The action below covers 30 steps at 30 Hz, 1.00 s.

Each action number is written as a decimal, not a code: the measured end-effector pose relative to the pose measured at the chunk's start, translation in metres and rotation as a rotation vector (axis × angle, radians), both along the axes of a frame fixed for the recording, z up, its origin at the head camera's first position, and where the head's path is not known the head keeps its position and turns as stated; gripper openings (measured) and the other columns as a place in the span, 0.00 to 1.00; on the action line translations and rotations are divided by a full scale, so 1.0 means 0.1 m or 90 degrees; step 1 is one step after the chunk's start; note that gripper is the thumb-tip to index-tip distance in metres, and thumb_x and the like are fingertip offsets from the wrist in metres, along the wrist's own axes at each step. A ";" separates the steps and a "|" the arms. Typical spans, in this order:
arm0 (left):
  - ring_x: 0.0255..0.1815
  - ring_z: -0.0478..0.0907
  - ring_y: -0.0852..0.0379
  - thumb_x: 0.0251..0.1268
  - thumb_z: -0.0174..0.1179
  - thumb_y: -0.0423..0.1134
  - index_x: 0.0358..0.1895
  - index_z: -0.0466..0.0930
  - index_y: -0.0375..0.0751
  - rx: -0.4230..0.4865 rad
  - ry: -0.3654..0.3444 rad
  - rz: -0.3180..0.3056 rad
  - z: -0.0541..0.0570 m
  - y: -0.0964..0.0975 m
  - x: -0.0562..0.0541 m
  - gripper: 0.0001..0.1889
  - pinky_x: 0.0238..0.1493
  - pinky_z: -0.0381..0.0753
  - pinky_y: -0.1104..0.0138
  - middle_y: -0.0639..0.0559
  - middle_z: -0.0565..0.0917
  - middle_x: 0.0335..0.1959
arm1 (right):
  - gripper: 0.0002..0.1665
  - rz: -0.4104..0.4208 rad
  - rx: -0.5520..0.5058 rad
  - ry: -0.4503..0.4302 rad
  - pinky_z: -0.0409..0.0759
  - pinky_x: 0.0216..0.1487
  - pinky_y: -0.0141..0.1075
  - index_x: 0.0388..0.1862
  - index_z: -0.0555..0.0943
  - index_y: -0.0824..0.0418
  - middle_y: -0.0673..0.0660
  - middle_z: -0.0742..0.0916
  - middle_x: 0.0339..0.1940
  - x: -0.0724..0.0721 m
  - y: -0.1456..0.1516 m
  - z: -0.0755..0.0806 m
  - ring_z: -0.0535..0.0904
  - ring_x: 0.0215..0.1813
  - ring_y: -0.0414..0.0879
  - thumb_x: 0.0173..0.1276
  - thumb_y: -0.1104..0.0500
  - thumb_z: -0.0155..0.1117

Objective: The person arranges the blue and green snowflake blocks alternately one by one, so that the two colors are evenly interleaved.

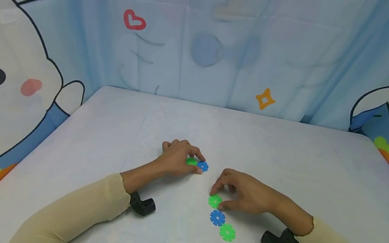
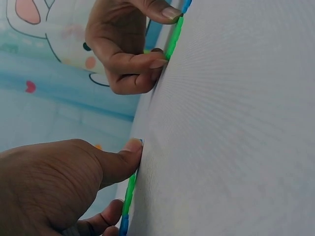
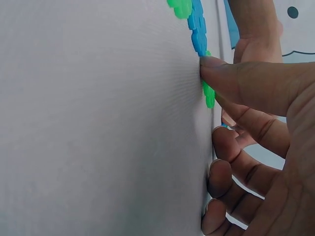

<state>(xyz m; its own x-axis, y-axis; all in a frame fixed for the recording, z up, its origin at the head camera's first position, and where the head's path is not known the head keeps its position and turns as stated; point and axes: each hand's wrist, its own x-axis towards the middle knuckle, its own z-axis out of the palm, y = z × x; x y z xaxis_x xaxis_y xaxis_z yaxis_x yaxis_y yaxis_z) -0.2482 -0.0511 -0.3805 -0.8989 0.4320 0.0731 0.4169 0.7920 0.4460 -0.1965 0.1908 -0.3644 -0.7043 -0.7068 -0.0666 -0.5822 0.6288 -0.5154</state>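
Observation:
My left hand (image 1: 177, 159) is near the table's middle, its thumb and index finger pinching the edges of a blue notched plastic disc (image 1: 203, 166). A green disc (image 1: 191, 161) joins it under the palm; the left wrist view shows another blue part (image 2: 124, 226) beyond the green. To the right and nearer, my right hand (image 1: 249, 191) pinches a green notched disc (image 1: 215, 201) between thumb and index finger. That disc meets a blue disc (image 1: 217, 217), which meets a second green disc (image 1: 227, 232), forming a bent row on the table. The fingers partly hide both pinched discs.
A white cloth covers the table (image 1: 123, 120). Behind it hangs a light blue curtain (image 1: 159, 50) with cartoon prints. Dark camera mounts sit on the left wrist (image 1: 142, 205) and the right wrist (image 1: 279, 241), close above the cloth.

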 end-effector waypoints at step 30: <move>0.50 0.73 0.48 0.57 0.70 0.55 0.47 0.87 0.64 0.007 -0.003 -0.007 0.01 -0.01 0.00 0.14 0.48 0.58 0.52 0.52 0.83 0.48 | 0.16 0.035 -0.003 -0.031 0.76 0.47 0.31 0.43 0.76 0.43 0.40 0.79 0.34 0.01 -0.03 0.00 0.76 0.41 0.36 0.61 0.53 0.73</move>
